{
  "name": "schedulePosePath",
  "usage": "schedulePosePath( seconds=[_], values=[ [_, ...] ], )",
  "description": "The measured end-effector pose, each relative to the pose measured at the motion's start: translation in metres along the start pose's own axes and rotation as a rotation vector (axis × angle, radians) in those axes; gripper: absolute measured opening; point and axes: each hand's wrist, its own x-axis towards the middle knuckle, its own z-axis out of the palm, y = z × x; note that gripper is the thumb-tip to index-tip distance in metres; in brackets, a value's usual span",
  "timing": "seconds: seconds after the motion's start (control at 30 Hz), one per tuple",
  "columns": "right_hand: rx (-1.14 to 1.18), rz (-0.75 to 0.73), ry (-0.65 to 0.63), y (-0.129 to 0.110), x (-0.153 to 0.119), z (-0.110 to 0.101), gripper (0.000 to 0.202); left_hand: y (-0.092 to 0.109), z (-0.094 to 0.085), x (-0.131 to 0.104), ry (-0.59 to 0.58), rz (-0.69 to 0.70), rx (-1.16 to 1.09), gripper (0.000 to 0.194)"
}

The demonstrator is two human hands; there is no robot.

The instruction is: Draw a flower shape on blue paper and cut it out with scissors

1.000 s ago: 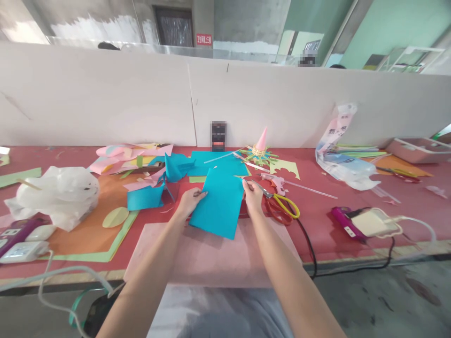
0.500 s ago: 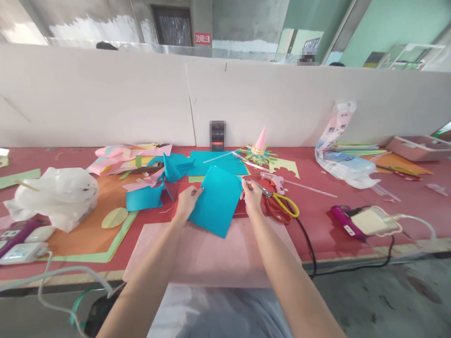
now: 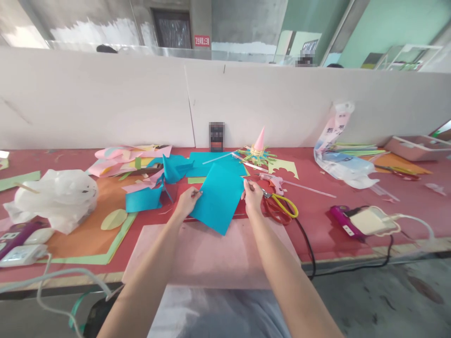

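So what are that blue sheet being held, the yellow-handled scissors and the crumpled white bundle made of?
Blue sheet: likely card or stiff paper, matte, with even colour and straight edges; thin felt or foam is possible.
Scissors: probably plastic handles, bright solid yellow; blades apparently metal, judging by their grey look.
White bundle: seemingly thin plastic film, slightly shiny, cloudy and creased.

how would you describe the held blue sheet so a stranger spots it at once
On the red table, find the pale pink board at the near edge. At its far edge, between the left hand and the right hand, is a blue sheet with one corner pointing back over the board. Unlike the blue paper lying behind it, this one is gripped by both hands.
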Motion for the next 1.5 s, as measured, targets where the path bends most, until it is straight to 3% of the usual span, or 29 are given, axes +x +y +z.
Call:
schedulePosePath(
  seconds=[0.33,0.5,0.73,0.87,0.97,1.07,1.2,1.37,1.5],
  values=[
    [-0.02,0.0,0.006,-0.005,-0.003,0.002,0.035,0.012,-0.004,-0.006,0.121,0.026,0.192,0.042],
    [-0.082,-0.02,0.024,-0.002,-0.003,0.002,0.038,0.013,-0.004,-0.006,0.102,0.023,0.185,0.042],
    [-0.259,-0.129,0.151,-0.001,-0.001,0.0,0.038,0.01,-0.001,-0.006,0.063,0.044,0.193,0.044],
    [-0.254,-0.116,0.145,0.001,0.001,-0.002,0.038,0.009,-0.004,-0.006,0.023,-0.032,0.078,0.05],
    [-0.193,-0.067,0.146,0.004,0.004,-0.005,0.039,0.011,-0.009,-0.006,-0.076,-0.188,-0.205,0.062],
    [-0.087,-0.011,0.044,0.006,0.007,-0.005,0.042,0.015,-0.015,-0.007,-0.231,-0.265,-0.514,0.076],
    [-0.103,0.006,-0.265,0.001,0.002,-0.001,0.039,0.021,-0.016,-0.005,-0.299,-0.309,-0.68,0.083],
    [-0.189,-0.023,-0.458,-0.007,-0.009,0.003,0.035,0.02,-0.011,-0.008,-0.301,-0.298,-0.671,0.067],
    [-0.227,-0.033,-0.539,-0.014,-0.014,0.004,0.033,0.013,-0.012,-0.008,-0.241,-0.202,-0.398,0.042]
  ],
)
